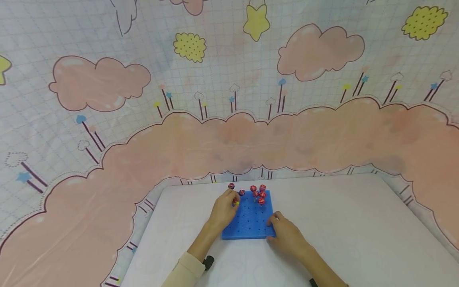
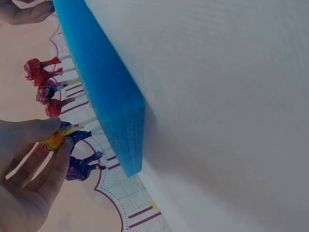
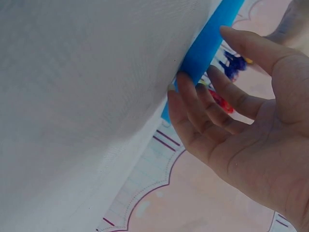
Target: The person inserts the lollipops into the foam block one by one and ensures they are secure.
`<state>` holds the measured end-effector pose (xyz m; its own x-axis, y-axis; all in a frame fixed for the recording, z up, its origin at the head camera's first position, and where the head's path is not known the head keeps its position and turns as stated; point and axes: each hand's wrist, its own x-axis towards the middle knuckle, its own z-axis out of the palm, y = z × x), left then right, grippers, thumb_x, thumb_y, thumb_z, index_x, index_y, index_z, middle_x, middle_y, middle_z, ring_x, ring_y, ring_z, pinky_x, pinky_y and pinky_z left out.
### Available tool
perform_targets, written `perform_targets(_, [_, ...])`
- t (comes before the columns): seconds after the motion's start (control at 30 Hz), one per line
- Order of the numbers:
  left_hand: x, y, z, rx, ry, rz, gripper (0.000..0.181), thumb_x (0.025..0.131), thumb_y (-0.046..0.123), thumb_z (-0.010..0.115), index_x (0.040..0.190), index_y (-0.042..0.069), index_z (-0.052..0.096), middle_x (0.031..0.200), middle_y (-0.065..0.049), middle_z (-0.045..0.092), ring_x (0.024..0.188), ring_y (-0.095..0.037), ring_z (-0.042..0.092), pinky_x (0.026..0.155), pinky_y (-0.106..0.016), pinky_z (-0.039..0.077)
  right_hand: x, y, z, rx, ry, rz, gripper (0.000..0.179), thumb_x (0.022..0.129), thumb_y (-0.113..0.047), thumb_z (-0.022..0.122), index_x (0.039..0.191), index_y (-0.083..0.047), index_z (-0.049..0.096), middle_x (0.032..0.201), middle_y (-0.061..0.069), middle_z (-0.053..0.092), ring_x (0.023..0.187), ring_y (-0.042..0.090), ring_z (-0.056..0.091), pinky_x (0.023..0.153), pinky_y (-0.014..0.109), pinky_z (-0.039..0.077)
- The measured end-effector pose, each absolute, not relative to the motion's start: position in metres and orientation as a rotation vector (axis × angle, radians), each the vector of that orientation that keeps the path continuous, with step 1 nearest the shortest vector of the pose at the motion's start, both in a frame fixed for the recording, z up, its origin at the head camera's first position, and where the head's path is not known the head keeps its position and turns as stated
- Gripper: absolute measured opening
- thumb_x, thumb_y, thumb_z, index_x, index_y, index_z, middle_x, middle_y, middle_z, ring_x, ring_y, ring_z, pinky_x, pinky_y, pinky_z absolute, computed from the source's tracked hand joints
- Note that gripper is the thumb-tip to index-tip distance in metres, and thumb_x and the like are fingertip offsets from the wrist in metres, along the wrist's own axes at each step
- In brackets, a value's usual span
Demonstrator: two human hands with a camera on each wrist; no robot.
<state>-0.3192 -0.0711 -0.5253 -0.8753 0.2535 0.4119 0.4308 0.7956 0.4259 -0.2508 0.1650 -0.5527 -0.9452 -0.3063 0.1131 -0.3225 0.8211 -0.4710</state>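
Note:
A blue foam board (image 1: 249,218) with rows of small holes lies flat on the white table. My left hand (image 1: 223,209) is over its left side and pinches a yellow-wrapped lollipop (image 2: 53,141) between thumb and fingers, the wrapped head upward. Two dark blue-wrapped lollipops (image 2: 81,169) stand on their sticks in the board, close beside those fingers. Several red-wrapped lollipops (image 1: 261,201) stand together toward the far right. At the near right corner my right hand (image 1: 286,234) rests against the board, fingers spread and loosely bent, fingertips (image 3: 182,77) touching its side.
The white table (image 1: 344,223) stretches out on both sides of the board. Behind it hangs a cloth backdrop (image 1: 222,143) printed with clouds and stars. Dark wrist straps (image 1: 208,262) sit on the forearms.

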Motion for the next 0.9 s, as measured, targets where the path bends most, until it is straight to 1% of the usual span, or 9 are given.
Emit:
perform_targets(0.13, [-0.32, -0.071, -0.526, -0.493, -2.665, -0.734, 0.019, 0.088, 0.0, 0.081, 0.097, 0.012, 0.07, 0.107, 0.0, 0.069, 0.096, -0.018, 0.069, 0.092, -0.034, 0.062, -0.252, 0.164, -0.553, 0.523, -2.966, 0.785, 0.039, 0.08, -0.019, 0.092, 0.11, -0.007, 0.069, 0.113, 0.006, 0.06, 0.094, 0.021, 0.066, 0.088, 0.043, 0.062])
perform_targets(0.2, [-0.321, -0.071, -0.527, -0.494, -2.659, -0.725, 0.018, 0.088, 0.001, 0.082, 0.097, 0.012, 0.07, 0.106, -0.001, 0.069, 0.096, -0.018, 0.069, 0.092, -0.035, 0.062, -0.252, 0.163, -0.553, 0.522, -2.97, 0.784, 0.039, 0.081, -0.019, 0.092, 0.11, -0.007, 0.069, 0.113, 0.006, 0.061, 0.094, 0.021, 0.066, 0.088, 0.043, 0.062])
perform_targets(0.4, [-0.321, -0.07, -0.525, -0.502, -2.659, -0.678, 0.018, 0.088, 0.004, 0.084, 0.098, 0.013, 0.071, 0.108, -0.002, 0.069, 0.087, -0.017, 0.068, 0.084, -0.035, 0.063, -0.254, 0.163, -0.552, 0.481, -3.0, 0.789, 0.039, 0.082, -0.02, 0.091, 0.112, -0.009, 0.07, 0.116, 0.007, 0.061, 0.099, 0.021, 0.066, 0.091, 0.043, 0.062])
perform_targets(0.5, [-0.32, -0.071, -0.523, -0.504, -2.676, -0.658, 0.018, 0.088, 0.007, 0.084, 0.1, 0.013, 0.072, 0.111, -0.002, 0.068, 0.082, -0.015, 0.065, 0.08, -0.034, 0.062, -0.254, 0.164, -0.553, 0.479, -3.006, 0.798, 0.039, 0.082, -0.02, 0.091, 0.112, -0.009, 0.07, 0.118, 0.007, 0.061, 0.1, 0.022, 0.066, 0.092, 0.044, 0.062])
perform_targets(0.6, [-0.317, -0.072, -0.521, -0.505, -2.694, -0.651, 0.019, 0.089, 0.01, 0.084, 0.104, 0.014, 0.073, 0.117, -0.004, 0.065, 0.081, -0.014, 0.064, 0.077, -0.033, 0.061, -0.254, 0.166, -0.553, 0.482, -3.01, 0.814, 0.038, 0.082, -0.02, 0.091, 0.111, -0.01, 0.07, 0.119, 0.007, 0.061, 0.101, 0.022, 0.066, 0.093, 0.045, 0.062])
perform_targets(0.8, [-0.311, -0.074, -0.513, -0.473, -2.732, -0.663, 0.027, 0.091, 0.016, 0.083, 0.116, 0.014, 0.072, 0.123, -0.002, 0.062, 0.089, -0.014, 0.066, 0.074, -0.031, 0.059, -0.257, 0.174, -0.551, 0.493, -3.026, 0.841, 0.039, 0.082, -0.021, 0.091, 0.113, -0.01, 0.07, 0.119, 0.005, 0.062, 0.105, 0.024, 0.066, 0.095, 0.046, 0.061])
perform_targets(0.9, [-0.306, -0.075, -0.506, -0.446, -2.742, -0.708, 0.031, 0.093, 0.019, 0.081, 0.122, 0.014, 0.071, 0.126, -0.002, 0.061, 0.097, -0.016, 0.067, 0.076, -0.032, 0.06, -0.258, 0.178, -0.549, 0.487, -3.047, 0.832, 0.039, 0.083, -0.022, 0.091, 0.114, -0.01, 0.072, 0.117, 0.004, 0.062, 0.106, 0.023, 0.066, 0.096, 0.046, 0.06])
